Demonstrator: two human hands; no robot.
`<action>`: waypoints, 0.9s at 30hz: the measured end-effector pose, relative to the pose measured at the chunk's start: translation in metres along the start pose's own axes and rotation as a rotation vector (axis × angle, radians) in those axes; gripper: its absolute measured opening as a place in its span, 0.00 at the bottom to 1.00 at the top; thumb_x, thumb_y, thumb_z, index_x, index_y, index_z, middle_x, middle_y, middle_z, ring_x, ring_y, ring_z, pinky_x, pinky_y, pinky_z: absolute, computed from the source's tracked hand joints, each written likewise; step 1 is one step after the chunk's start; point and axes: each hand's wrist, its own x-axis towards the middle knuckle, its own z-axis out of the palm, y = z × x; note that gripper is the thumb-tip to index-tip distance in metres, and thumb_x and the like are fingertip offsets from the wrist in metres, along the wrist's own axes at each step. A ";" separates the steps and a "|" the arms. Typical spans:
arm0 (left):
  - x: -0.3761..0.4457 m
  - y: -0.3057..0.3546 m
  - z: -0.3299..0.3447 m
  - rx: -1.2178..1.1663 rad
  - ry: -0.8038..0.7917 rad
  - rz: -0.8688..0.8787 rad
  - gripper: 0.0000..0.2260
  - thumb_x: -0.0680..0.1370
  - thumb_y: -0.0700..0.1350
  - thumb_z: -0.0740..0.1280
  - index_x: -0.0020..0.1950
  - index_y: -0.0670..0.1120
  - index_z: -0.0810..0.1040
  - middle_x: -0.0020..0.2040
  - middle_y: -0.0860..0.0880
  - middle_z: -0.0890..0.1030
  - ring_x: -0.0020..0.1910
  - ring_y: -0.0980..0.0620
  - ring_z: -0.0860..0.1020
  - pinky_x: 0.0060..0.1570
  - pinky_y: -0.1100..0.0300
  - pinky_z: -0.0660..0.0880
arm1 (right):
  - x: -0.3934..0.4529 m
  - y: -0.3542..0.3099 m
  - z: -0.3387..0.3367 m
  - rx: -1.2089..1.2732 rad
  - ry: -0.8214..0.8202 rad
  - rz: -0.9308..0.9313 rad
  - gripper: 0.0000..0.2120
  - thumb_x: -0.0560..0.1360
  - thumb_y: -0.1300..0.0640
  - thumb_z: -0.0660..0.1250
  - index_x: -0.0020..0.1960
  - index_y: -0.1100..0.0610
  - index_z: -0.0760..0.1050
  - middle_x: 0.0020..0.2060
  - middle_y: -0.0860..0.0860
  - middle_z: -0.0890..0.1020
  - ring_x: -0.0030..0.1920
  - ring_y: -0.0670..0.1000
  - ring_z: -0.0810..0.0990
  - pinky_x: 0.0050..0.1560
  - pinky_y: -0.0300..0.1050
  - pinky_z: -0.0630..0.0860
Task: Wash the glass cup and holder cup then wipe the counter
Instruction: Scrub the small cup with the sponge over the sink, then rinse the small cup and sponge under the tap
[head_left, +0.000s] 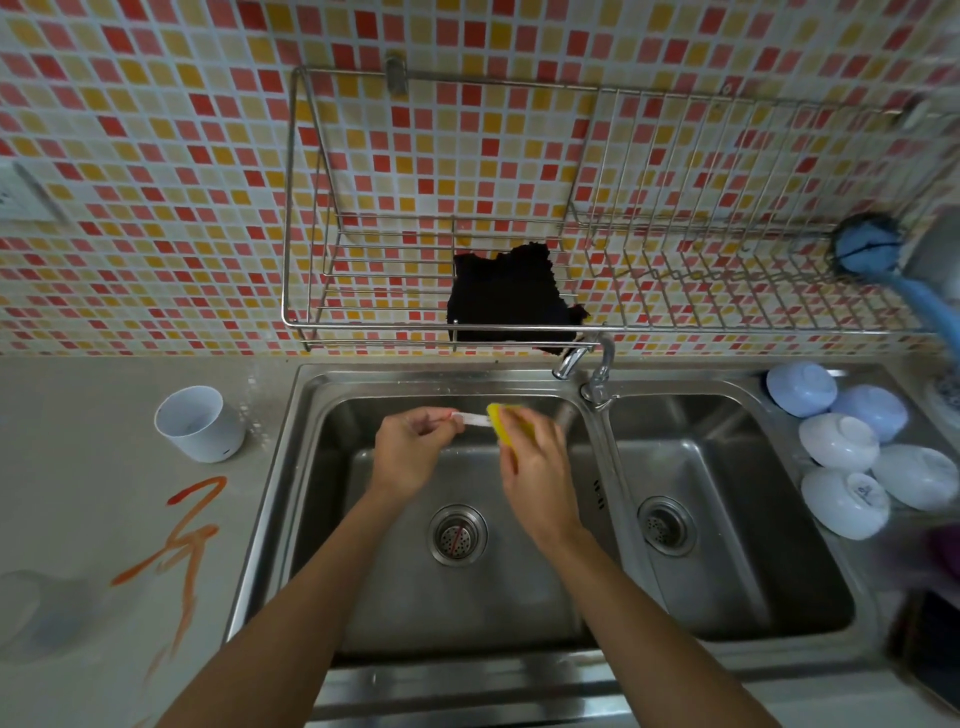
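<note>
Both of my hands are over the left basin of the steel double sink (291, 467). My left hand (410, 452) has its fingers curled together, pinching one end of a small clear thing with a red and white bit (470, 417); it is too small and see-through for me to say for certain that it is the glass cup. My right hand (535, 462) is wrapped around a yellow sponge (503, 423), fingers clamped on it, and the sponge touches the far end of that clear thing. Both are held in the air above the basin floor, up toward the back wall of the basin, with the drain strainer (457, 535) below and nearer to me. The white holder cup (200, 423) stands upright on the counter (78, 467) just left of the sink, apart from my hands. Nearer to me on that counter run orange-red smears (187, 535). The faucet (584, 361) sits at the back between the two basins. On the tiled wall hangs a wire rack (374, 244) with a black cloth (506, 296) draped in it. To the right of the right basin lie several white and pale blue bowls (841, 441), upside down and close together.
</note>
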 end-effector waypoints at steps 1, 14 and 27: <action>0.001 -0.002 0.000 -0.003 -0.002 -0.009 0.03 0.73 0.38 0.73 0.45 0.46 0.84 0.38 0.48 0.85 0.38 0.55 0.80 0.48 0.55 0.78 | -0.007 0.000 -0.001 -0.002 -0.039 -0.024 0.28 0.72 0.65 0.69 0.70 0.55 0.72 0.59 0.53 0.77 0.58 0.56 0.74 0.61 0.48 0.73; 0.021 0.007 0.063 0.105 -0.072 -0.068 0.03 0.74 0.39 0.70 0.45 0.46 0.80 0.45 0.45 0.84 0.49 0.46 0.82 0.57 0.47 0.77 | 0.016 0.115 -0.047 0.078 -0.076 0.553 0.11 0.76 0.57 0.68 0.57 0.57 0.75 0.55 0.54 0.74 0.50 0.54 0.77 0.49 0.42 0.70; 0.036 0.011 0.101 0.085 -0.025 -0.069 0.06 0.73 0.36 0.70 0.41 0.47 0.80 0.40 0.45 0.85 0.46 0.46 0.84 0.56 0.46 0.78 | 0.060 0.169 -0.013 0.015 -0.192 0.569 0.10 0.78 0.55 0.65 0.59 0.53 0.78 0.48 0.57 0.84 0.48 0.59 0.82 0.48 0.49 0.78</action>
